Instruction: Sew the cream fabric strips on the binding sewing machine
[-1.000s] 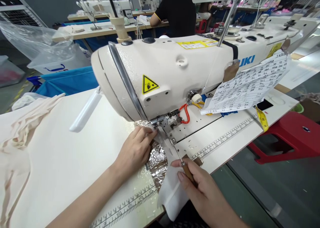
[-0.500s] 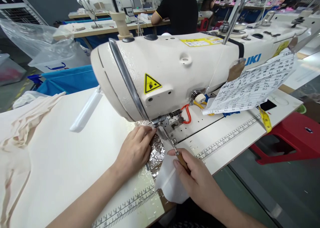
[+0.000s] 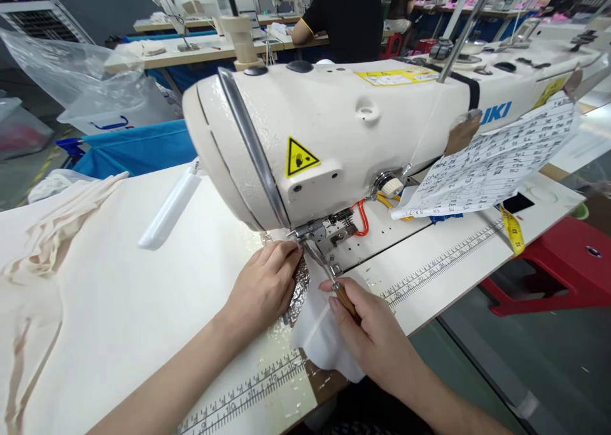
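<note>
My left hand [image 3: 265, 282] is closed beside the presser foot, its fingertips pinching the edge of the white fabric [image 3: 329, 346]; the tips are partly hidden. The fabric hangs from the needle area over the table's front edge. In my right hand [image 3: 365, 324] is an awl [image 3: 347, 301] with a wooden handle, gripped between thumb and fingers. Its metal shaft points up and left to the presser foot [image 3: 317, 250], where its tip cannot be made out. Above both hands stands the white sewing machine head [image 3: 329, 123].
Beige fabric [image 3: 62, 231] lies at the table's left, near a white plastic lamp-like bar [image 3: 169, 209]. A handwritten sheet [image 3: 487, 161] and a yellow tape measure [image 3: 513, 230] are on the right. A red stool [image 3: 568, 257] stands beyond the table edge. Another person [image 3: 351, 18] sits behind.
The whole view has shifted slightly, moving the machine a little to the right in the picture. Both hands keep nearly the same place and grip.
</note>
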Demonstrator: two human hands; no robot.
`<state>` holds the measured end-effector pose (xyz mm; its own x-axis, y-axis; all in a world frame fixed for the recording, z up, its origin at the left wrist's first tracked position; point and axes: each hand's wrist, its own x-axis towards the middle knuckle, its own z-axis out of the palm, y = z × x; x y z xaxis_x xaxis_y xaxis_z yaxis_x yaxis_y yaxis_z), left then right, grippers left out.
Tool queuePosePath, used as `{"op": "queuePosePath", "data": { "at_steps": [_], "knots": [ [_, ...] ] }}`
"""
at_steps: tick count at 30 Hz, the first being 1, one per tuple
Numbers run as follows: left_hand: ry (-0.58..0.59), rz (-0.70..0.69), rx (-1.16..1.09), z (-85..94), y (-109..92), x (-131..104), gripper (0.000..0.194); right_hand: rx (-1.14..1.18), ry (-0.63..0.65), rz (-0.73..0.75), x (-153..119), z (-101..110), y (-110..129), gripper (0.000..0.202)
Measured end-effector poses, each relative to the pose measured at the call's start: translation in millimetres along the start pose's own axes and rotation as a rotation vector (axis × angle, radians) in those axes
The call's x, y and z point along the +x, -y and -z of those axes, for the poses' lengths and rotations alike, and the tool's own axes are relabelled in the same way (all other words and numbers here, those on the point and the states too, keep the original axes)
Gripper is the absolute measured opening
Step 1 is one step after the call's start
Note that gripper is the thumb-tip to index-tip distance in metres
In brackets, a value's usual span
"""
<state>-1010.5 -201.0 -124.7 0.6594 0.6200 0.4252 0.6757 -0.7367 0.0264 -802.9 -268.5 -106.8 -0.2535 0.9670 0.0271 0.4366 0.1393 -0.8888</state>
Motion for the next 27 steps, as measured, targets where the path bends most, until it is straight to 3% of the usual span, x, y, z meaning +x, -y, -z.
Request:
{"op": "queuePosePath", "data": {
  "at_steps": [5,12,15,19,23,27],
  "knots": [
    [0.027,0.032,0.010,-2.1,0.6,-2.3,0.033,-0.070,0.021,0.106,-3.0,-3.5,0.9,0.024],
    [-0.042,0.051,-0.063,-4.1,-0.6,3.5,0.031,-0.153,-0.062,0.419,-9.9,-11.5,16.7,0.030],
    [0.024,0.072,0.050,-2.5,-4.6,13.3,0.021,-0.138,-0.085,0.486,-9.9,-15.4,28.8,0.030],
    [0.080,0.192,0.134,-2.6,-7.7,20.9,0.025,-0.214,-0.045,0.550,-20.2,-18.0,33.9,0.035],
    [-0.069,0.331,-0.069,-8.2,0.9,16.1,0.025,-0.231,0.030,0.495,-37.1,-8.6,22.9,0.034],
    [-0.156,0.380,-0.357,-12.9,11.7,10.6,0.027,-0.165,-0.049,0.306,-37.1,6.0,9.8,0.028]
  ]
}}
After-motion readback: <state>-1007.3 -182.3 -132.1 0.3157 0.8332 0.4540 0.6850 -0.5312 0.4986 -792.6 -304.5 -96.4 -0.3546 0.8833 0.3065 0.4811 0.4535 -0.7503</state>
